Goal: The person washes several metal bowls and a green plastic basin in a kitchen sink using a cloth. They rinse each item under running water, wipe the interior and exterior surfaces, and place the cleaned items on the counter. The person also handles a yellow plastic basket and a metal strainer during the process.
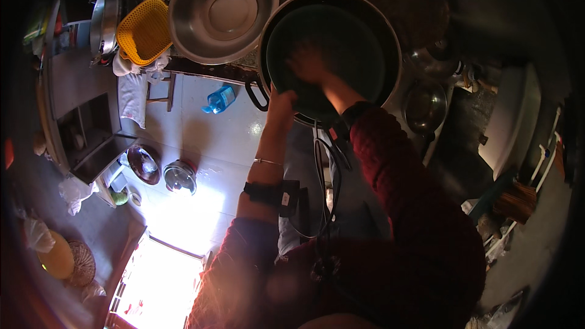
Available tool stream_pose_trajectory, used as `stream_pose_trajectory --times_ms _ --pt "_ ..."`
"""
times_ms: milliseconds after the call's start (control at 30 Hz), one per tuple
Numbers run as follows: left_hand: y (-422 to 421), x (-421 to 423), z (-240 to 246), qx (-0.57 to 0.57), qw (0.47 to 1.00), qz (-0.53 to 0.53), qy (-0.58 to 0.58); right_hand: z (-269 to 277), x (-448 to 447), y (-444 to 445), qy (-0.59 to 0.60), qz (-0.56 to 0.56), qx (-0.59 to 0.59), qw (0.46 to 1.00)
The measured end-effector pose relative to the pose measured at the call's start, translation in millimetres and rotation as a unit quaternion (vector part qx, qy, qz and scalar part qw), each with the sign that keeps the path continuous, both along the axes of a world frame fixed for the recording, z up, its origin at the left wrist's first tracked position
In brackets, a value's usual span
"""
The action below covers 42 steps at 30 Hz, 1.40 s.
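Observation:
A large round pan (390, 50) with a metal rim and a dark loop handle lies before me, holding a dark green round surface that I cannot identify further. My left hand (281, 103) is closed on the near left edge of this pan or of the green round thing inside it; which of the two is unclear. Inside the pan, my right hand (308, 61) rests spread and palm down over the green surface, in shadow. Left of the pan sits a wide stainless steel basin (196, 23). A cable hangs below the pan's near edge.
Beyond the basin are a yellow plastic basket (144, 32) and a metal pot (103, 23). A blue plastic bottle (221, 99) lies on the floor near a wooden stool (170, 93). Right of me is a small metal pan (424, 105). An open cabinet (80, 87) stands at left.

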<state>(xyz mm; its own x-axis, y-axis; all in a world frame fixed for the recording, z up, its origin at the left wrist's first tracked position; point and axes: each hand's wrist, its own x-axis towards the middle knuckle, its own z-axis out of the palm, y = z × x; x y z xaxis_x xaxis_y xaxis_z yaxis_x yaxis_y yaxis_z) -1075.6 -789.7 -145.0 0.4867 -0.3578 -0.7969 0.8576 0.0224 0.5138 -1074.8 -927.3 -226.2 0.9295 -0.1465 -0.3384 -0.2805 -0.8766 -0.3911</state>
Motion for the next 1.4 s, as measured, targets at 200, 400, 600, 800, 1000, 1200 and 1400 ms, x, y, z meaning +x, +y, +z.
stream_pose_trajectory --times_ms 200,400,600,800,1000,1200,1400 --pt "-16.5 -4.6 -1.7 -0.058 0.981 0.175 0.062 47.3 -54.2 10.6 -0.029 -0.1 0.588 0.802" --pt "-21.1 6.7 0.3 -0.099 0.988 0.119 0.013 97.6 -131.4 -45.5 0.187 0.097 0.206 0.956" --pt "-22.6 8.0 16.4 -0.043 0.997 0.064 -0.003 38.6 -93.1 -109.9 0.077 0.018 -0.1 0.992" --pt "-25.0 -3.0 4.1 -0.007 1.0 0.019 -0.015 -14.2 -23.4 -53.5 -0.188 -0.001 -0.167 0.968" --pt "-28.7 2.9 -5.6 0.061 0.993 0.102 0.005 32.3 -30.5 -11.4 0.015 0.085 0.321 0.943" --pt "-39.7 18.8 17.1 -0.076 0.979 0.156 -0.105 123.2 -77.3 -14.4 0.025 0.004 0.528 0.849" --pt "-68.2 47.8 55.1 0.205 0.915 -0.058 -0.342 170.3 -73.7 -19.8 -0.019 -0.008 0.356 0.934"
